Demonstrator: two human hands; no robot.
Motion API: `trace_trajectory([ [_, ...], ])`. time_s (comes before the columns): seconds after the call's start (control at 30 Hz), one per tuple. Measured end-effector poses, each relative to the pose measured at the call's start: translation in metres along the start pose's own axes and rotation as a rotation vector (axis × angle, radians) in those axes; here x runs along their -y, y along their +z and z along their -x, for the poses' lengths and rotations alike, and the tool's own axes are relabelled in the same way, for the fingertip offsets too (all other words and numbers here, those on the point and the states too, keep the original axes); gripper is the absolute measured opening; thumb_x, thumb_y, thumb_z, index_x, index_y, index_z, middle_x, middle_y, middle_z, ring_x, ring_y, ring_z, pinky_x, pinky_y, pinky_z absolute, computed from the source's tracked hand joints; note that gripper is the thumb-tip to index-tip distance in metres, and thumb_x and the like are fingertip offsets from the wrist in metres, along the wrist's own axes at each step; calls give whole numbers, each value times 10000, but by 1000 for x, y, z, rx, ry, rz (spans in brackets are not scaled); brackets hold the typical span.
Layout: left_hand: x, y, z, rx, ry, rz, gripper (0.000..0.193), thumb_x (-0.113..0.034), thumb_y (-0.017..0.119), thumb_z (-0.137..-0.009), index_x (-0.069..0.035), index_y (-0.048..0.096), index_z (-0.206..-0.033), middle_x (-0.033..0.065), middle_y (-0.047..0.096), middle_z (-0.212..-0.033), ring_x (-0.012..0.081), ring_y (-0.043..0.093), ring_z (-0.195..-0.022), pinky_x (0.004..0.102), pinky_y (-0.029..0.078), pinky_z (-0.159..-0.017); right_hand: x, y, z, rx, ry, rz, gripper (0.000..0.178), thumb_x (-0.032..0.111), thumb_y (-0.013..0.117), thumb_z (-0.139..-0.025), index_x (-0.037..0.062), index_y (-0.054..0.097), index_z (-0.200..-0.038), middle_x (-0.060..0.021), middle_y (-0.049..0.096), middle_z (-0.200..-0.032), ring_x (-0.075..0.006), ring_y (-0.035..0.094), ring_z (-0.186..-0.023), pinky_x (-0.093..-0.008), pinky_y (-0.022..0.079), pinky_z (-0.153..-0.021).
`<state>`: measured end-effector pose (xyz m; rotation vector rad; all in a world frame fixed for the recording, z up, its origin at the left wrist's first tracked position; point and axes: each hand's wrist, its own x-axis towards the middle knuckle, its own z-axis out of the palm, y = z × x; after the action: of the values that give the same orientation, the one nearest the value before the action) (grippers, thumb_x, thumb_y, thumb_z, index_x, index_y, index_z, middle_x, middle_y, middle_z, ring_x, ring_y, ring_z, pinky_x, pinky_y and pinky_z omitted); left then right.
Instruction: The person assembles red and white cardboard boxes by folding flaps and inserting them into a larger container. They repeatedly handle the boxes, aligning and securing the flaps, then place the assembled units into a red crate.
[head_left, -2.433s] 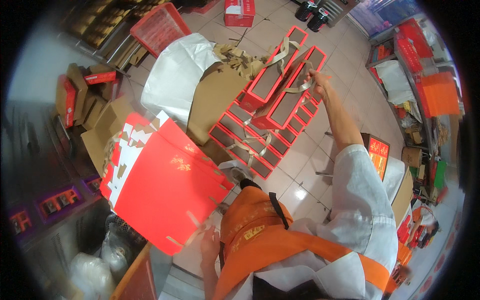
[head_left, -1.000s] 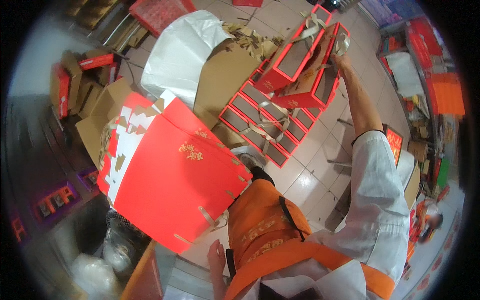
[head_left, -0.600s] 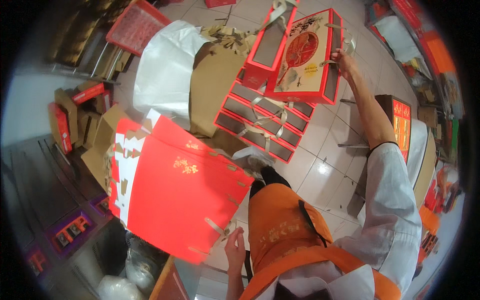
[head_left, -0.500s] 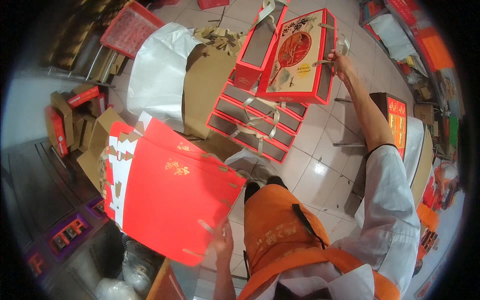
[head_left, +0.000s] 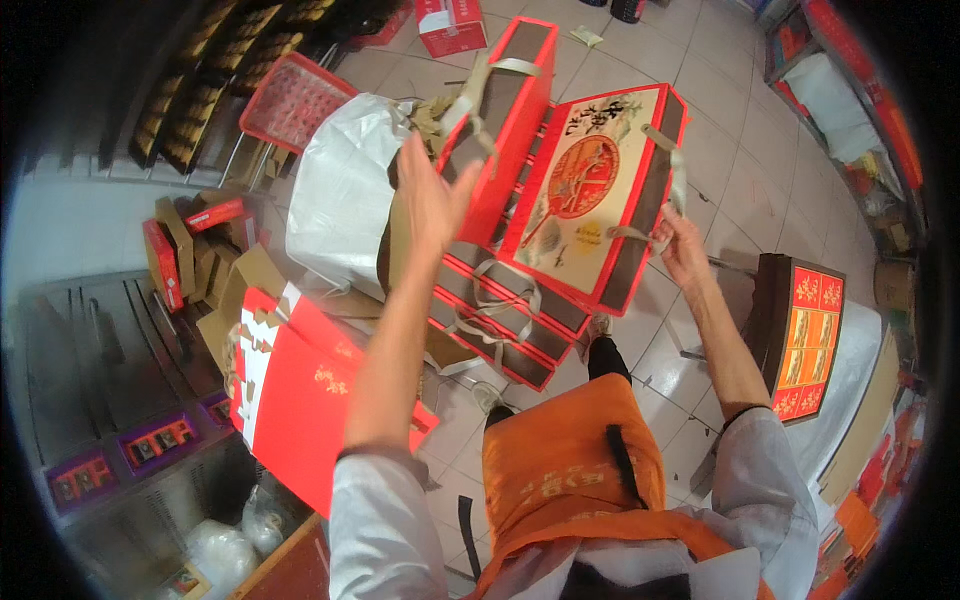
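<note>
Head | left hand [head_left: 437, 200] spread | right hand [head_left: 684, 250] grips ribbon [head_left: 679, 185] | floor [head_left: 738, 165] beyond box's right edge [head_left: 641, 190]

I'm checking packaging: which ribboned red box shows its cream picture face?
The box whose ribbon the right hand holds; the other ribboned boxes show red and grey sides instead.

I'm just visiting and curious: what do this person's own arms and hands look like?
The left hand and right hand are bare, with no gloves or cables visible. Pale grey-white sleeves end around the elbows, leaving the forearms uncovered; the right cuff has a dark edge.
</note>
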<state>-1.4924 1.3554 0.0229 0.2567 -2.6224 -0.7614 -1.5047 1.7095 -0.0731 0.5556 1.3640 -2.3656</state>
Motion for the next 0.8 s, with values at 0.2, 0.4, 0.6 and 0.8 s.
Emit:
trace_trajectory([
  [0.2, -7, 93, -106, 337, -379, -352, 480, -282, 696, -699, -31, 565, -1087, 179, 648, -970, 367, 602, -942, 460, 447, -845, 76, 47, 15, 284, -21, -11, 217, 284, 509, -949, 110, 468, -825, 61, 309, -553, -78, 336, -506, -273, 380, -572],
  [0.4, -8, 75, -102, 242, -746, 352, 196, -94, 554, -712, -12, 646, -864, 78, 623, -656, 159, 587, -593, 300, 444, -559, 199, 53, 66, 409, -34, -150, 296, 347, 381, -985, 95, 444, -845, 67, 264, -548, -71, 285, -482, -273, 351, -548],
  [0.6, -71, -18, -49, 226, -646, 486, 234, -37, 543, -739, 16, 609, -957, 41, 594, -654, 107, 534, -582, 256, 409, -553, 224, 61, 74, 325, 88, 237, 290, 332, 425, -971, 94, 431, -805, 57, 278, -567, -84, 294, -489, -260, 336, -539],
  [0.8, -123, -174, 20, -150, -576, 662, 194, -43, 507, -782, 29, 574, -949, 38, 557, -684, 107, 509, -593, 242, 397, -556, 205, 98, 33, 347, 41, 270, 326, 313, 457, -958, 115, 387, -708, 45, 308, -596, -96, 326, -524, -269, 334, -536],
])
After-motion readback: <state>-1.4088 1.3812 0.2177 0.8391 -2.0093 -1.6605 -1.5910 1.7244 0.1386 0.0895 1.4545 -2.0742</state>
